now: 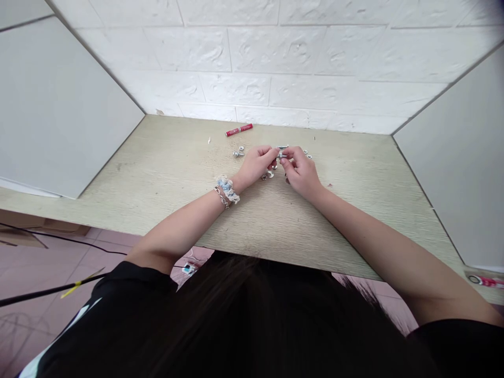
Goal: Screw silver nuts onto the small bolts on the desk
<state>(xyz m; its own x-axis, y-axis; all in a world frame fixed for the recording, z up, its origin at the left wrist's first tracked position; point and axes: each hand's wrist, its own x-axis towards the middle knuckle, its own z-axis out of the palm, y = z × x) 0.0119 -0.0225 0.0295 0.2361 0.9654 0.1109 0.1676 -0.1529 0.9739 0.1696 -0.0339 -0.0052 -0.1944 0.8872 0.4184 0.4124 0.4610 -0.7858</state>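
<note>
"Dark hair point(236, 315) is seen nearest, at six o'clock. How is the desk point(220, 226) bounded?"

"By a brick-patterned wall point(255, 58) at twelve, panels point(66, 100) at ten and two, its near edge point(275, 257) at six."

"And the fingers?"

"Closed: a metal bolt point(281, 155), toward twelve, is pinched between left hand point(255, 165) and right hand point(302, 174); loose nuts point(309, 157) are seen at its three o'clock."

"Any writing?"

"Markings on the red tube point(239, 130), at the bolt's ten o'clock, cannot be read."

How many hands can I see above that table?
2: the left hand and the right hand, side by side above the table, both gripping a small metal part. No other hands show.
</note>
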